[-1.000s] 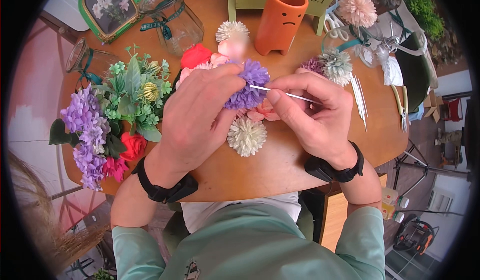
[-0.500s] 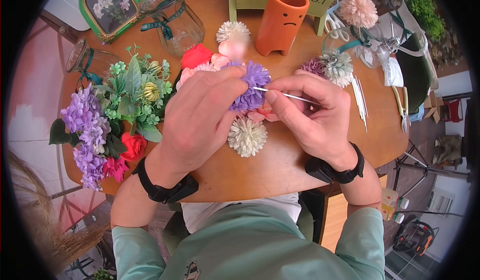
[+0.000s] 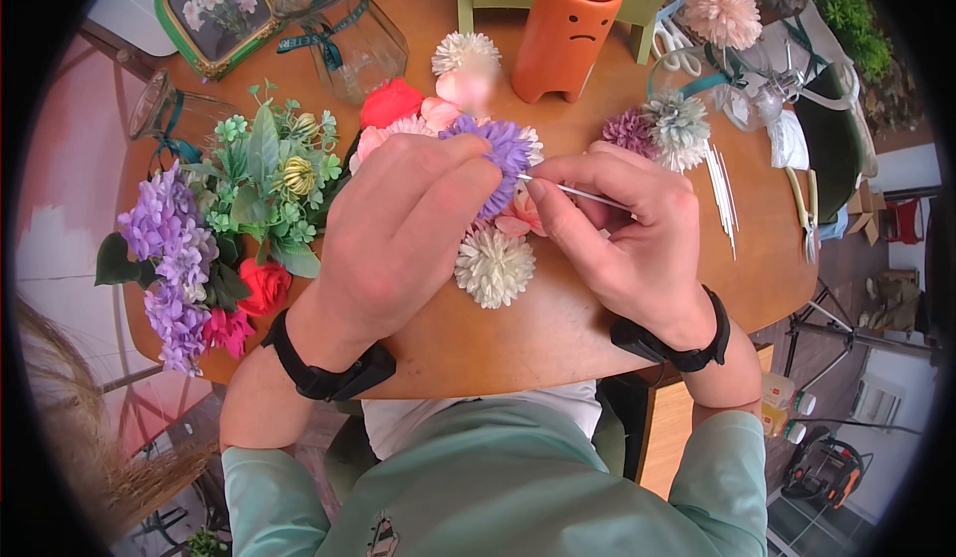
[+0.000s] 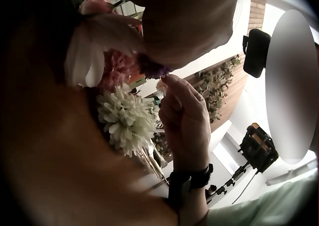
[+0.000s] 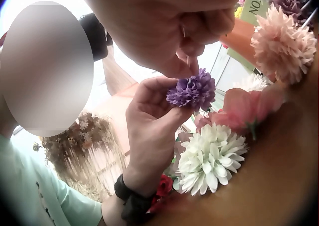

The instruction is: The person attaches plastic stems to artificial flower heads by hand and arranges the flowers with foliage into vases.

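My left hand (image 3: 393, 223) grips a purple artificial flower head (image 3: 506, 147) between thumb and fingers, above other loose flower heads. With thumb and forefinger my right hand (image 3: 642, 228) pinches a thin white stick (image 3: 590, 197), its tip right at the purple flower's underside. In the right wrist view the purple petals (image 5: 197, 90) face sideways, with the right fingertips close above them. A white pompom flower (image 3: 495, 266) lies on the table just below the hands. Pink flowers and a red one (image 3: 391, 105) sit partly hidden behind the left hand.
On the left lies a bunch of greenery (image 3: 264, 164) and purple blossoms (image 3: 169, 238). Glass vases (image 3: 363, 59), a green picture frame (image 3: 224, 44) and an orange sad-faced pot (image 3: 566, 44) stand behind. White sticks (image 3: 723, 199) and pliers (image 3: 805, 209) lie at right.
Less of the white stick shows between the right fingertips and the purple flower, and the right fingers are nearer the petals. The flower has tilted slightly in the left hand.
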The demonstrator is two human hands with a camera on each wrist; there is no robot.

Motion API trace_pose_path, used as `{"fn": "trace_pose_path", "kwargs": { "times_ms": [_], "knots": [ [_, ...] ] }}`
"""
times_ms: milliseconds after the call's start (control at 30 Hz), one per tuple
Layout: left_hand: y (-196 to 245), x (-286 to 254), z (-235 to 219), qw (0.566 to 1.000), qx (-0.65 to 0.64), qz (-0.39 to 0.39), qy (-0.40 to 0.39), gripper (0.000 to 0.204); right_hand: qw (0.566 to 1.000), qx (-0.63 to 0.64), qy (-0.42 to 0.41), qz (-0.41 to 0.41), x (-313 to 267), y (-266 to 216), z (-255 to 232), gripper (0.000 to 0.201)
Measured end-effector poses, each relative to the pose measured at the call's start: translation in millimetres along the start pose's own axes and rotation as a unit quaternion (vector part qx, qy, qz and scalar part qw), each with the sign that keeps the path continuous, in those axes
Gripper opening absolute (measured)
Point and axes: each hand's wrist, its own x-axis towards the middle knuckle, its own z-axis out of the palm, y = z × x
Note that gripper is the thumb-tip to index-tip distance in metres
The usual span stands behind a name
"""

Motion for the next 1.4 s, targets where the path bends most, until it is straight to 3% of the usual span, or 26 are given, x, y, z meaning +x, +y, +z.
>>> {"fn": "trace_pose_path", "kwargs": {
  "times_ms": [233,333,400,467,500,567,767,833,867,1100,1167,1400],
  "knots": [
    [4.2,-3.1,2.7,1.000,-0.012,-0.001,-0.007,0.045,0.999,-0.031,-0.019,-0.010,0.7,1.5,1.9,0.012],
    [3.1,-1.8,0.0,1.000,-0.005,0.000,-0.005,0.046,0.999,0.020,-0.036,0.026,2.1,8.7,3.3,0.013],
    [-0.2,0.5,1.3,1.000,0.000,0.004,0.001,0.049,0.982,0.165,-0.053,0.079,0.7,17.4,3.8,0.015],
    [-5.8,2.8,6.0,0.996,-0.046,0.013,0.074,0.060,0.978,0.182,-0.034,0.094,0.0,18.0,7.3,0.016],
    [-1.9,4.5,2.5,0.996,-0.046,0.013,0.074,0.060,0.974,0.200,-0.017,0.108,0.2,17.6,8.5,0.016],
    [9.4,8.8,-7.6,0.995,-0.067,-0.074,0.003,0.065,0.978,0.176,-0.033,0.106,0.9,9.8,4.0,0.016],
    [1.5,-7.0,8.5,0.967,-0.153,-0.188,0.077,0.067,0.986,0.138,-0.063,0.075,0.3,5.9,4.1,0.017],
    [7.2,-11.2,7.0,0.966,-0.144,-0.206,0.058,0.063,0.990,0.096,-0.082,0.062,0.7,8.4,3.6,0.017],
    [9.4,-12.7,6.2,0.964,-0.135,-0.225,0.040,0.059,0.986,0.142,-0.073,0.053,-0.5,15.1,7.4,0.018],
    [8.2,-3.7,3.7,0.978,-0.093,-0.176,0.061,0.048,0.956,0.273,0.002,0.109,-4.1,11.4,16.3,0.017],
    [11.4,0.0,7.5,0.962,-0.151,-0.201,0.108,0.049,0.964,0.250,-0.023,0.085,-4.3,16.7,12.6,0.016],
    [9.3,-5.6,2.1,0.978,-0.108,-0.167,0.065,0.045,0.967,0.229,-0.061,0.093,-5.5,13.6,11.5,0.014]
  ]
}}
